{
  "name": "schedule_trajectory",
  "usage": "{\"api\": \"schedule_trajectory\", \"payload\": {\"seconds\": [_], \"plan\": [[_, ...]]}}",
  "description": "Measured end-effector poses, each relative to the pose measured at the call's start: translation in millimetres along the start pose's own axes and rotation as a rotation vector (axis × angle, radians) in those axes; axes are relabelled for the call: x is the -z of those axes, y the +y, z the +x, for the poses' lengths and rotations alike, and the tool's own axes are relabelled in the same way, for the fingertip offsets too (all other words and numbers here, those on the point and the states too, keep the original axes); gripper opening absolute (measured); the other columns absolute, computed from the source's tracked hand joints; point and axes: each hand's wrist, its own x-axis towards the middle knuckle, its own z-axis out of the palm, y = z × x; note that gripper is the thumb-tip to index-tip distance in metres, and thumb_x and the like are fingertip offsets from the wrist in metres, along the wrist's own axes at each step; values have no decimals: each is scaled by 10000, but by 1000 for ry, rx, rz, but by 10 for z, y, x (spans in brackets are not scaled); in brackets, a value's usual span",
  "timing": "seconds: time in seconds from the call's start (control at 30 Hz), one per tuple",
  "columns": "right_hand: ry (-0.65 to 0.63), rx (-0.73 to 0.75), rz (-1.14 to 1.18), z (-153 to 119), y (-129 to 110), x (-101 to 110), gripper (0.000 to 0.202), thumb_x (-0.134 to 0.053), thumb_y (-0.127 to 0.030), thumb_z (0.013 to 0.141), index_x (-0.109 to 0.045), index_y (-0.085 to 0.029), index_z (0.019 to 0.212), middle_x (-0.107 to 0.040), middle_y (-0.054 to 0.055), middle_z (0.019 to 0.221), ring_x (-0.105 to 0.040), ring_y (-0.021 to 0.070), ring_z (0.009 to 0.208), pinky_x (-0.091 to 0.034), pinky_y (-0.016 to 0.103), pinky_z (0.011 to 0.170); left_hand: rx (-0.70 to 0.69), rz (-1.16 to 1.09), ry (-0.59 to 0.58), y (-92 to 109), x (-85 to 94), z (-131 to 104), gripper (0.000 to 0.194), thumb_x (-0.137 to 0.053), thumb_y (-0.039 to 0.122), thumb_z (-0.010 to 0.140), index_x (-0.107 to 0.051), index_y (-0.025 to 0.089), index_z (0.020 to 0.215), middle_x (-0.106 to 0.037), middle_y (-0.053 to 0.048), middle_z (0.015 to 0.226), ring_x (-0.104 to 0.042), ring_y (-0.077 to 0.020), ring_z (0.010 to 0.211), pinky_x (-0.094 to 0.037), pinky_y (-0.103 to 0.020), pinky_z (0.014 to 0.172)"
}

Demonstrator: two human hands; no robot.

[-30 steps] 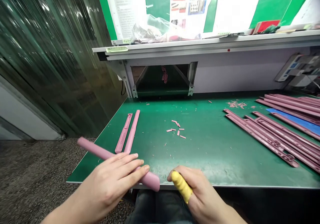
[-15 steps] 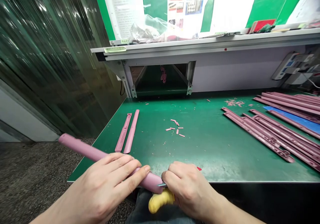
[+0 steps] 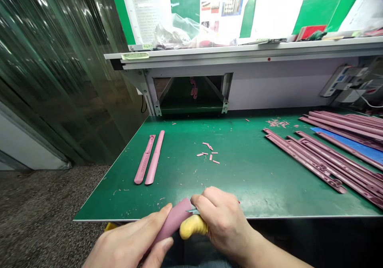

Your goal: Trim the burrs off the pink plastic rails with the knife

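My left hand (image 3: 131, 240) is wrapped round a long pink plastic strip (image 3: 173, 220), which slants up to the right above the table's front edge. Its lower part is hidden behind my fingers. In my right hand (image 3: 224, 220) a small knife (image 3: 193, 211) is gripped, only its thin blade showing. That blade touches the upper right end of the strip. A yellow wrapping (image 3: 193, 226), apparently over my right thumb, sits just below the blade. Two similar pink pieces, one hollow side up (image 3: 145, 160) and one smooth side up (image 3: 154, 158), lie on the left of the table.
On the green table (image 3: 233, 180) lie several small pink offcuts (image 3: 209, 152) and a heap of shavings (image 3: 277, 123). Long pink strips (image 3: 317, 164) are stacked at the right, partly on a blue sheet (image 3: 350, 142). A shelf (image 3: 239, 50) spans the back; a clear plastic curtain (image 3: 60, 60) hangs left.
The held strip has swung from pointing away left to slanting toward my body, its worked end now higher. My left hand has moved down and left; my right hand has risen slightly with the knife.
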Motion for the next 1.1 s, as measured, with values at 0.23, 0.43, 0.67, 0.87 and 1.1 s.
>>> {"api": "schedule_trajectory", "payload": {"seconds": [0.23,0.43,0.67,0.87,1.1], "plan": [[16,108,-70,-37,73,-82,450,-293,-231,984,-503,-169,591,-441,22,550,-316,142,512,-178,300,487,86,-53,-3,26,-72,12,527,-581,280,848,-452,219,1355,-705,-24,1143,-720,-167,865,-583,-175,721],[-126,213,77,21,231,82,553,-306,-573,960,-598,-166,726,-439,-18,553,-340,115,489,-172,266,463,-226,182,-185,-260,223,206,436,-416,90,905,-510,223,1309,-633,-41,1268,-546,-238,1207,-472,-420,1001],[-293,331,27,101,250,98,440,-282,-361,996,-559,-182,704,-481,2,612,-359,140,523,-205,286,478,-380,139,-253,-297,344,353,454,-272,113,950,-512,222,1320,-586,-43,1329,-357,-258,1353,-240,-517,1135],[-306,297,230,103,207,85,435,-338,-418,986,-615,-183,746,-493,-8,613,-397,124,532,-234,274,493,-552,241,-317,-319,440,464,453,-355,155,922,-463,185,1362,-597,-51,1314,-391,-288,1330,-183,-515,1148],[-214,-280,961,3,160,239,338,-542,-388,914,-607,-170,665,-541,-4,647,-496,99,597,-394,219,562,-215,56,-287,-374,264,188,580,-412,47,865,-422,291,1392,-681,-76,1096,-644,-203,901,-547,-351,802]]}}
